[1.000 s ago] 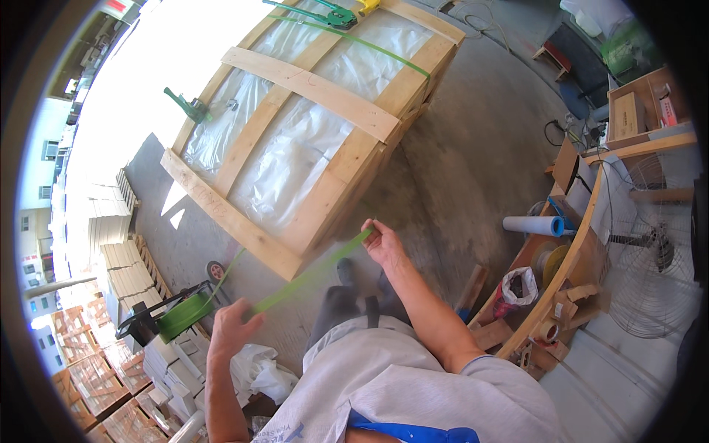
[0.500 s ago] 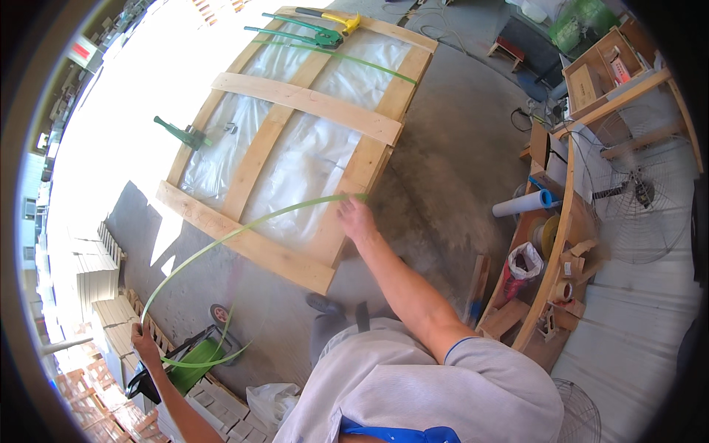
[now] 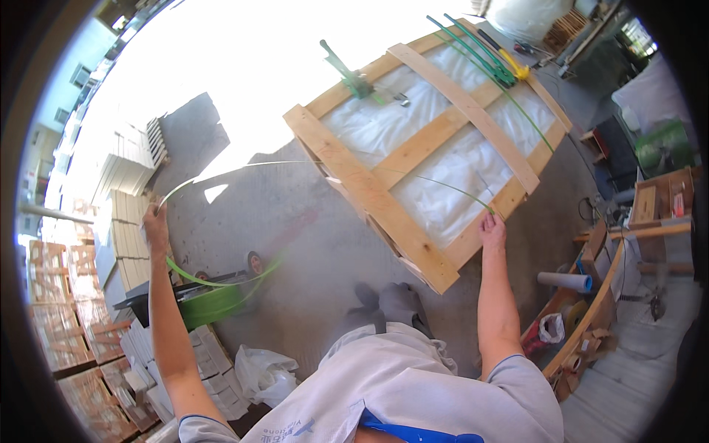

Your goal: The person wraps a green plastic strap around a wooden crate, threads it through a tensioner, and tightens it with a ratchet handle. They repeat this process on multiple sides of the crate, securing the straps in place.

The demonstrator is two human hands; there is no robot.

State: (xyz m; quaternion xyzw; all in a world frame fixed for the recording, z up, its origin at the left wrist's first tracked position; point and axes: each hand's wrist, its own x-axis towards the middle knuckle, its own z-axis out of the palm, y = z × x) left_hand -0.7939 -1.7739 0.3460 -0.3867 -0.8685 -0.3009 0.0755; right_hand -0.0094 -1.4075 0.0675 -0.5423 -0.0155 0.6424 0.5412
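Note:
A long green plastic strap (image 3: pixel 310 164) arcs between my two hands. My left hand (image 3: pixel 155 220) is stretched far out to the left, gripping the strap above its green coil (image 3: pixel 214 299) on a dark dispenser. My right hand (image 3: pixel 491 229) pinches the strap's other end at the near right corner of a wooden crate (image 3: pixel 369 196). The crate holds something wrapped in white plastic. More green straps (image 3: pixel 473 48) cross its far end, and a green strapping tool (image 3: pixel 353 74) lies on its top.
Stacks of boxed tiles (image 3: pixel 125 236) stand at the left on the concrete floor. A white plastic bag (image 3: pixel 262 373) lies near my feet. A wooden workbench (image 3: pixel 628 236) with a roll of film (image 3: pixel 565 281) and scraps is on the right.
My left hand has swung further out and up to the left, pulling more strap from the coil. My right hand has moved right along the crate's edge to its corner.

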